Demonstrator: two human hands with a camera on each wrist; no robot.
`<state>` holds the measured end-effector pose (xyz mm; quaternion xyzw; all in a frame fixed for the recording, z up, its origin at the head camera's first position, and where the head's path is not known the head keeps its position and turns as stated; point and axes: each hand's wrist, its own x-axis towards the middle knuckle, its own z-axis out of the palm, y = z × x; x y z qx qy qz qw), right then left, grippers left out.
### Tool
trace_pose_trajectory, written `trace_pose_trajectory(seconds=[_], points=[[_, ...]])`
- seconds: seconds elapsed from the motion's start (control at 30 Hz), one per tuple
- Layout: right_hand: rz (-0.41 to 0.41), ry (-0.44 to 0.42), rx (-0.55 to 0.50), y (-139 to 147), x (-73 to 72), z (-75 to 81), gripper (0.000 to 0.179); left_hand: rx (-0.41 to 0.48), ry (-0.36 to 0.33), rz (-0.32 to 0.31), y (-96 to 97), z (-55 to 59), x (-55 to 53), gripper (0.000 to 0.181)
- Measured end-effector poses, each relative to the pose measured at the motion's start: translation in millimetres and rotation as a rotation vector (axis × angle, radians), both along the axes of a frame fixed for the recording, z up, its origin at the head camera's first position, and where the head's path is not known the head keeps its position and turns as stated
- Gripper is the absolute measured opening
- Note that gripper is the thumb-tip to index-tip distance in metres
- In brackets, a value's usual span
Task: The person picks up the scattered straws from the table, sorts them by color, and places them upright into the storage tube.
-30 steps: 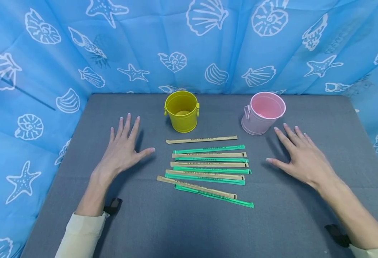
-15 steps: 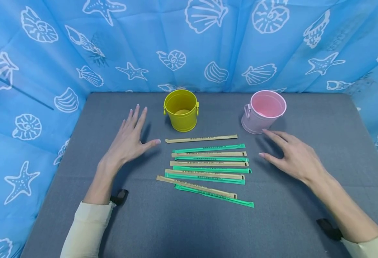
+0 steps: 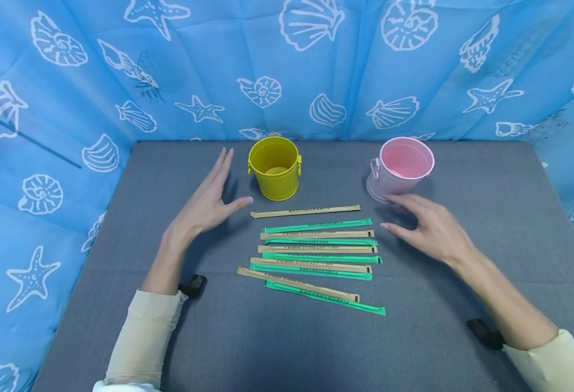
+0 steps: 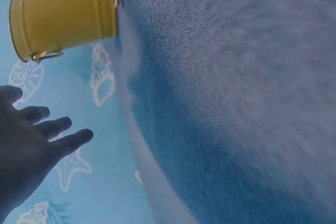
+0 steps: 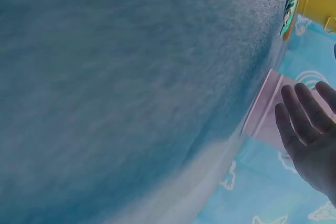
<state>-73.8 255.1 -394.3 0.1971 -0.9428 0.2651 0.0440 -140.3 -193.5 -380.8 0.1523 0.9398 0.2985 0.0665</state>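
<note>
The left hand [image 3: 207, 202] is empty, fingers straight; the yellow bucket [image 3: 279, 187] stands just right of it. The right hand [image 3: 429, 227], also empty, has loosely bent fingers, the pink bucket [image 3: 390, 185] just beyond it. Between the hands lie 5 green sticks [image 3: 322, 257] and 5 tan sticks [image 3: 317, 250].

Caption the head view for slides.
Left hand by yellow bucket, right hand by pink bucket, green and tan packets between both hands.

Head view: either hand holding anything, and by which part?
Nothing held. The left hand is beside the yellow bucket, the right hand near the pink bucket; neither grips anything.
</note>
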Motion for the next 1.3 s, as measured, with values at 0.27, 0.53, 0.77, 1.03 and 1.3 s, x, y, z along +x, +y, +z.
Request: trace_pose_trajectory(seconds=[0.27, 0.53, 0.77, 1.03, 1.3], points=[[0.019, -0.062, -0.104, -10, -10.3, -3.3, 0.052, 0.057, 0.016, -0.016, 8.9, 0.2, -10.5, 0.107], [0.016, -0.155, -0.130, -21, -21.2, -2.5, 0.043, 0.102, 0.056, -0.046, 17.9, 1.4, -19.3, 0.104], [0.075, -0.172, -0.147, -32, -31.4, -3.4, 0.037, 0.167, 0.059, -0.073, 21.9, 1.6, -29.3, 0.099], [0.109, -0.204, -0.136, -43, -40.2, -5.7, 0.036, 0.263, 0.062, -0.129, 25.1, -1.4, -37.3, 0.091], [0.091, -0.224, -0.154, -49, -46.8, -11.6, 0.036, 0.359, -0.002, -0.125, 27.7, -5.4, -44.2, 0.081]])
